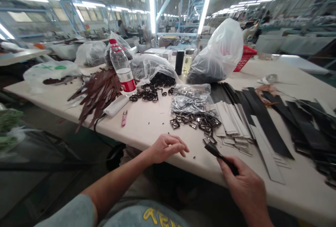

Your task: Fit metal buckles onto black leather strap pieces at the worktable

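My right hand (243,181) is closed round a short black strap (216,151) at the table's front edge. A metal buckle (209,139) is at the strap's far end; whether the two are joined I cannot tell. My left hand (168,147) hovers by the table edge, palm down, fingers stretched and holding nothing visible. Beyond it lies a pile of dark metal buckles (194,120), partly under a clear plastic bag (191,97). White-backed strips (227,120) and long black strips (265,125) are stacked to the right.
A water bottle (122,68), pink thread snips (124,118) and brown strips (101,94) occupy the left side. Small black loops (151,94) spill from a bag behind. Farther back stand a black cylinder (180,62), a large plastic bag (223,50) and a red basket (245,58).
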Demonstrator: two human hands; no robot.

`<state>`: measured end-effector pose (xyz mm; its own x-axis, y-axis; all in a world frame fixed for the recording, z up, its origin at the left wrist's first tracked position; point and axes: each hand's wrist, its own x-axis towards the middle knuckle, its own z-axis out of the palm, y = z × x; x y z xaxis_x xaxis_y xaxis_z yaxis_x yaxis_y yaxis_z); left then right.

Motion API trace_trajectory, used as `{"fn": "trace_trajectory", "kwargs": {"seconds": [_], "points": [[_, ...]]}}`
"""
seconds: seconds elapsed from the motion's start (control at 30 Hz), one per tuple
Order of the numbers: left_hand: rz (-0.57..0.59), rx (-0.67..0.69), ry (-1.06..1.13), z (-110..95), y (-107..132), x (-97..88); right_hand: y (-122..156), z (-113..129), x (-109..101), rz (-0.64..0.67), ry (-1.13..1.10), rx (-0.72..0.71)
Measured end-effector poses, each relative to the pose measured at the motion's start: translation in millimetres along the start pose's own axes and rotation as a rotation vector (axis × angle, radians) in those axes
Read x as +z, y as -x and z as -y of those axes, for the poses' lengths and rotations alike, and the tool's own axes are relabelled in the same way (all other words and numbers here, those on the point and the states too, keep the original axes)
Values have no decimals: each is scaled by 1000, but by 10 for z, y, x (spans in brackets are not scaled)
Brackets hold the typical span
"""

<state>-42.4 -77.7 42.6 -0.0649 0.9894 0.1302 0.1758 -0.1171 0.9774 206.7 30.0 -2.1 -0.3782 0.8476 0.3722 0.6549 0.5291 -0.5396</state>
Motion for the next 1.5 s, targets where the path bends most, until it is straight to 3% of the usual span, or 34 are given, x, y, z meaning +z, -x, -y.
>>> {"fn": "trace_trajectory", "kwargs": {"seconds": [0.1,0.2,0.3,0.37,0.47,0.67,0.77,0.87,1.0,1.07,1.17,1.23,1.37,1.5], "points": [[-241,-19,-221,182,-189,-330,-46,-62,27,54,-15,84],[-502,-110,-605,364,-431,-802,-55,-83,44,75,-41,124],[-657,-164,-735,479,-679,-1260,-50,-95,50,87,-30,135],[-701,-196,-785,532,-827,-1467,-42,-101,52,95,-15,148],[-714,-253,-822,614,-1001,-1608,-30,-98,52,95,-18,165],[-748,-285,-725,701,-1123,-1635,-17,-57,63,77,-19,131],[-769,-239,-595,649,-1076,-1562,-17,-46,68,44,-31,111],[-735,-183,-402,563,-966,-1319,-20,-23,49,34,-76,114],[-622,-127,-147,463,-727,-741,13,84,6,63,-174,118],[-557,-127,87,415,-593,-432,45,163,-4,66,-195,106],[-473,-184,391,327,-431,-48,77,278,-3,-3,-167,62],[-424,-231,457,264,-358,140,76,343,2,-84,-122,19],[-297,-276,486,181,-282,370,63,470,19,-202,-38,-103],[-227,-274,446,158,-265,438,114,584,44,-194,-15,-228]]}}
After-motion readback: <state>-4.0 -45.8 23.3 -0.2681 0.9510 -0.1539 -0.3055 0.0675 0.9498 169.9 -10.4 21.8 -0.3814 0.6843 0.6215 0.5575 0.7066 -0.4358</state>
